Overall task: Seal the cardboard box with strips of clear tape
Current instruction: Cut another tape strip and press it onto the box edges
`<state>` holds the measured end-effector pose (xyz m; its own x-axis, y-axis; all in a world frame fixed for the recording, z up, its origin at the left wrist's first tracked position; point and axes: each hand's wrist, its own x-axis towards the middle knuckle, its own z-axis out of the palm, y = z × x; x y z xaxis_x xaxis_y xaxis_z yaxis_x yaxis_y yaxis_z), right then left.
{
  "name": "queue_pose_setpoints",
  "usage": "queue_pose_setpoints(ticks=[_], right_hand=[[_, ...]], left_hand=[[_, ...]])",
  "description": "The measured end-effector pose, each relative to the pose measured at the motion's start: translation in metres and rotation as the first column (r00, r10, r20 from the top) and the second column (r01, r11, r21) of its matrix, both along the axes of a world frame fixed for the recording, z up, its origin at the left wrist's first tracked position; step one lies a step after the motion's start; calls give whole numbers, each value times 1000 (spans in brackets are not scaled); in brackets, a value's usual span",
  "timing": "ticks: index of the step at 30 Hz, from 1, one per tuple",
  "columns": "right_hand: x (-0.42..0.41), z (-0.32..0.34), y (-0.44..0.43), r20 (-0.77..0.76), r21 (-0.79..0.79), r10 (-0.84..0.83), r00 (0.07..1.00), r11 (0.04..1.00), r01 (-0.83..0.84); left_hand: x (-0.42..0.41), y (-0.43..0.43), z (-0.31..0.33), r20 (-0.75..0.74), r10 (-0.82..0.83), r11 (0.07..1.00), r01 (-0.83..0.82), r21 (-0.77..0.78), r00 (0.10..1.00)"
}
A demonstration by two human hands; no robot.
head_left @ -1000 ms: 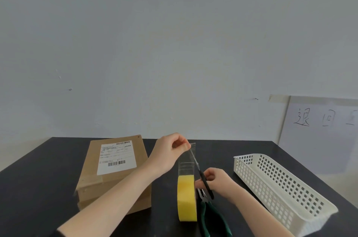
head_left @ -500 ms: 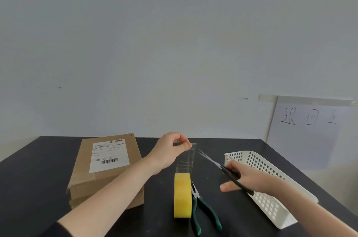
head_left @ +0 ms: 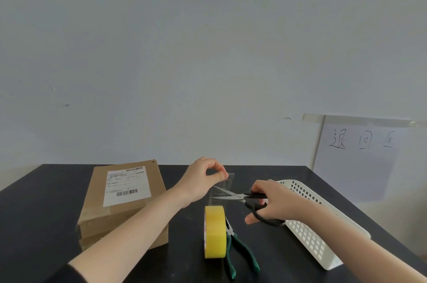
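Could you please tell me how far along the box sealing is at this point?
Done: a clear tape strip is pulled up from the yellow roll, its end pinched by the left hand. In hand: the right hand holds scissors with blades open at the strip. Left: the cut, then laying the strip on the cardboard box; any tape already on it is not discernible.

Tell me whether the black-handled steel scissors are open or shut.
Open: the black-handled scissors' two blades splay in a V at the clear tape strip the left hand pinches; the right hand grips the handles.
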<state>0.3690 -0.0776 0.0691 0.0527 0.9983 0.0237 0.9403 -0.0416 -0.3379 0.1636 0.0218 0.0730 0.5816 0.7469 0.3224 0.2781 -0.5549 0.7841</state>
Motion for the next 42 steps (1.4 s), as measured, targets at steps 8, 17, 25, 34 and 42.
queue_pose_setpoints(ticks=[8,17,25,34,42], right_hand=[[-5,4,8,58,64,-31,998,998,27],[-3,5,8,129,106,-86,988,992,73],[-7,9,5,224,91,-93,970,993,75],[-1,-4,7,153,90,-105,983,992,91],[1,-23,9,-28,45,-150,988,988,151]], left_hand=[[-1,1,0,3,9,1000,-9,8,1000],[-1,0,0,-2,17,1000,-17,20,1000],[-2,0,1,4,21,1000,-21,16,1000],[-7,0,17,123,95,995,-97,6,988],[-26,-10,-10,-133,74,985,-51,165,988]])
